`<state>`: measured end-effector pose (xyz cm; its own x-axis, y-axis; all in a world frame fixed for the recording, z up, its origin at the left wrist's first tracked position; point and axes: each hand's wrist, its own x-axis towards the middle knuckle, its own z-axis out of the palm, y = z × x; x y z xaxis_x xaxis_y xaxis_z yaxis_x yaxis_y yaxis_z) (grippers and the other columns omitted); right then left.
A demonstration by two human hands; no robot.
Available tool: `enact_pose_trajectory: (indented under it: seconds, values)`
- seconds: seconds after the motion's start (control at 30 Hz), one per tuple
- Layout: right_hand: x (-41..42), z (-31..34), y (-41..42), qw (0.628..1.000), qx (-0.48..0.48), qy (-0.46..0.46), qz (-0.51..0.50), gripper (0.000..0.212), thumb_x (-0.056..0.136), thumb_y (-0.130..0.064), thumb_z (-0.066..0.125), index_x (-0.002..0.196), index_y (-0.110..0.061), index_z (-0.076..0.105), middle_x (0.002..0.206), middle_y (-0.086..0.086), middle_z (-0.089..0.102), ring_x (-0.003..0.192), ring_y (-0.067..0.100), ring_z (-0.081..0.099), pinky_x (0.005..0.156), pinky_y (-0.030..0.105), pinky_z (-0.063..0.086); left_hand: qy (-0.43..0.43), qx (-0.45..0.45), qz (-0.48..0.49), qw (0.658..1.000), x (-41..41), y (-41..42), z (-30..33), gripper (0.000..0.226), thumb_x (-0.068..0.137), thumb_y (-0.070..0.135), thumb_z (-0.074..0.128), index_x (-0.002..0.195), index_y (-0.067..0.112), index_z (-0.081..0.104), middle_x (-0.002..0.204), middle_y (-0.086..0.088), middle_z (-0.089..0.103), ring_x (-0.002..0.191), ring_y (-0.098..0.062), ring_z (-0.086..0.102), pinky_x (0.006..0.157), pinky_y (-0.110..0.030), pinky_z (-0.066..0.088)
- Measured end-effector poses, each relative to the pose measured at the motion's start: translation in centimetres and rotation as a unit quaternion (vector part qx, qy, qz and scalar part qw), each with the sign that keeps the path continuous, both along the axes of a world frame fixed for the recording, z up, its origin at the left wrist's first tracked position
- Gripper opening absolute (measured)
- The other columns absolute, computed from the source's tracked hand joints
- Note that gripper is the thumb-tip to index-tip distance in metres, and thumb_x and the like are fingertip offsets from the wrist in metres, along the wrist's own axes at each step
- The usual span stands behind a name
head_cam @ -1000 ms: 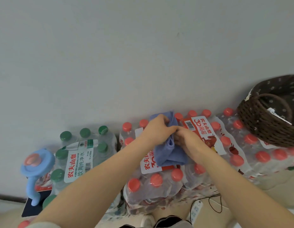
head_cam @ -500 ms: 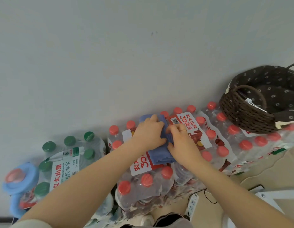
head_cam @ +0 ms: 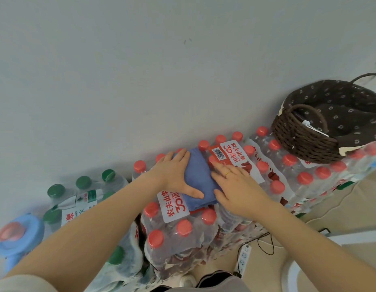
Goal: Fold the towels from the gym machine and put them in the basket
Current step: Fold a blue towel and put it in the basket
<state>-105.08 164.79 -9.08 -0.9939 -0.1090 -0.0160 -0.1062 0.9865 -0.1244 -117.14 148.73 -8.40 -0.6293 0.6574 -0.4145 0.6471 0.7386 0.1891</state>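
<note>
A small blue towel (head_cam: 198, 178), folded into a compact rectangle, lies on top of shrink-wrapped packs of red-capped water bottles (head_cam: 176, 230). My left hand (head_cam: 174, 173) rests flat on the towel's left side, thumb across its lower part. My right hand (head_cam: 235, 186) lies flat against its right edge, fingers spread, a ring on one finger. The dark brown wicker basket (head_cam: 305, 140) with a flowered brown liner stands on the bottle packs at the right, apart from both hands. Its inside holds only the liner and a white tag.
Packs of green-capped bottles (head_cam: 81, 194) sit to the left, with a blue handled jug lid (head_cam: 16, 234) at the far left. A plain wall rises right behind the packs. A power strip and black cable (head_cam: 244, 258) lie on the floor below.
Both hands have gone from pinching and bunching the towel to lying flat on and beside it. The view has shifted, so the basket shows more fully.
</note>
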Motion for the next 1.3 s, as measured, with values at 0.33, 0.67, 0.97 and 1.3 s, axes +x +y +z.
enact_pose_trajectory:
  seconds: [0.33, 0.67, 0.97, 1.3]
  values:
    - [-0.1, -1.8, -0.6, 0.994, 0.005, -0.01, 0.106, 0.069, 0.074, -0.03, 0.056, 0.136, -0.004, 0.042, 0.139, 0.011, 0.049, 0.125, 0.024, 0.051, 0.105, 0.044, 0.036, -0.135, 0.025, 0.001, 0.99, -1.8, -0.7, 1.2, 0.099, 0.08, 0.061, 0.052, 0.148, 0.017, -0.006, 0.157, 0.003, -0.013, 0.144, -0.015, -0.011, 0.118, -0.039, 0.002]
    - [-1.1, -1.9, -1.0, 0.991, -0.066, 0.099, 0.06, 0.054, 0.063, -0.022, 0.078, 0.113, -0.009, 0.061, 0.102, 0.006, 0.07, 0.089, 0.022, 0.068, 0.081, 0.032, 0.051, -0.12, 0.12, 0.021, 0.985, -2.1, -0.8, 0.6, 0.078, 0.088, 0.065, 0.029, 0.148, 0.017, 0.014, 0.157, 0.002, 0.009, 0.144, -0.015, 0.009, 0.116, -0.032, 0.006]
    - [-1.8, 3.4, 3.3, 0.658, -0.706, 0.064, -0.255, 0.026, 0.092, 0.0, 0.041, 0.098, -0.019, 0.058, 0.092, 0.002, 0.064, 0.075, 0.009, 0.067, 0.058, 0.022, 0.052, -0.319, 0.399, 0.125, 0.851, -2.1, 0.2, 1.9, 0.043, 0.063, 0.028, 0.075, 0.1, 0.025, 0.054, 0.087, 0.0, 0.072, 0.075, -0.017, 0.071, 0.064, -0.031, 0.057]
    - [-0.6, 8.7, 12.2, 0.563, -0.738, 0.157, -0.336, 0.045, 0.09, -0.044, 0.046, 0.124, -0.016, 0.055, 0.122, 0.004, 0.062, 0.102, 0.014, 0.063, 0.08, 0.027, 0.052, -0.337, 0.574, 0.242, 0.706, -0.4, 14.8, 6.8, 0.022, 0.092, 0.031, 0.052, 0.112, 0.023, 0.05, 0.111, 0.002, 0.063, 0.101, -0.019, 0.063, 0.087, -0.035, 0.052]
